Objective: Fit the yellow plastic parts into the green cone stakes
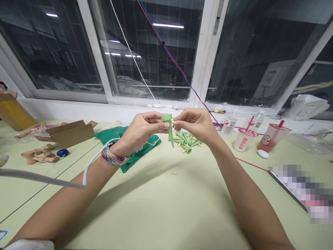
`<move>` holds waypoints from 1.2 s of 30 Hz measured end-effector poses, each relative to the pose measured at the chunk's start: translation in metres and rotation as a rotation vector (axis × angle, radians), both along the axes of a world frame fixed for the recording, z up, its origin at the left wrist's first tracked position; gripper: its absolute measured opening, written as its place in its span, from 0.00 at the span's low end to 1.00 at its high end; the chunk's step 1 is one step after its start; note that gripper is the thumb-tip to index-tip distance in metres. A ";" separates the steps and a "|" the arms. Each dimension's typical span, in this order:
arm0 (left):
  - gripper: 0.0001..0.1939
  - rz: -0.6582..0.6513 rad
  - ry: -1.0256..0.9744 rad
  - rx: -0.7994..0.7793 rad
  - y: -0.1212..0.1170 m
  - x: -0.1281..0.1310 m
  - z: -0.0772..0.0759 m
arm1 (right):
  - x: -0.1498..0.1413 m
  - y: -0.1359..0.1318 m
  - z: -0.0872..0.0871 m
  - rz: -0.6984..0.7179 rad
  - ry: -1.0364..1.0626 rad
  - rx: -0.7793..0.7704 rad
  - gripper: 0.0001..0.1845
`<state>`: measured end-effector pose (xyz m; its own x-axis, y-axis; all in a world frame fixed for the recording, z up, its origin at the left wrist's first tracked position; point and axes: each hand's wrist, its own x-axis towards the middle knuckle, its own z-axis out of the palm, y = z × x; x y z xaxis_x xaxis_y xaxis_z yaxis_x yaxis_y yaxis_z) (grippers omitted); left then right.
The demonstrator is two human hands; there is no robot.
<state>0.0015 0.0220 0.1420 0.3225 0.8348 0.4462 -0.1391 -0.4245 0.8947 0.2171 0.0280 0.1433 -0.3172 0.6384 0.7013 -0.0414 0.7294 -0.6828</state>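
Note:
Above the pale green table [166, 208], my left hand [142, 130] pinches a green plastic cone spike [169, 130] near its wide top, tip pointing down. My right hand [195, 124] is closed in a pinch at the spike's top right, on a small yellow piece [172, 122]. Behind the hands lies a pile of more green spikes and small yellow pieces [186, 140]. One loose yellow piece [173, 172] lies on the table in front. A beaded bracelet [112, 157] circles my left wrist.
A green bag [122, 137] lies behind my left hand. Open cardboard boxes [71, 133] and wooden pieces [41, 154] sit at the left. Plastic cups with drinks [270, 137] stand at the right, beside a white oval object [262, 153]. A white cable [39, 177] crosses the left foreground.

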 end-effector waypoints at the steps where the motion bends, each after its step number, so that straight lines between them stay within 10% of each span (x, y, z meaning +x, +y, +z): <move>1: 0.16 -0.017 0.001 -0.007 -0.001 0.001 0.001 | 0.000 0.000 0.000 0.004 -0.002 -0.001 0.23; 11: 0.10 -0.070 -0.143 -0.157 0.006 0.005 -0.001 | 0.024 -0.014 0.015 0.067 -0.376 -0.290 0.22; 19: 0.08 -0.041 -0.211 -0.246 0.008 0.007 -0.002 | -0.009 0.020 -0.063 0.023 -1.101 -0.702 0.24; 26: 0.12 -0.072 -0.251 -0.252 0.005 0.011 -0.005 | -0.044 0.017 -0.096 -0.024 -1.251 -0.578 0.25; 36: 0.16 0.066 -0.240 -0.206 0.008 0.013 -0.010 | -0.008 0.025 -0.044 -0.037 -1.061 -0.462 0.09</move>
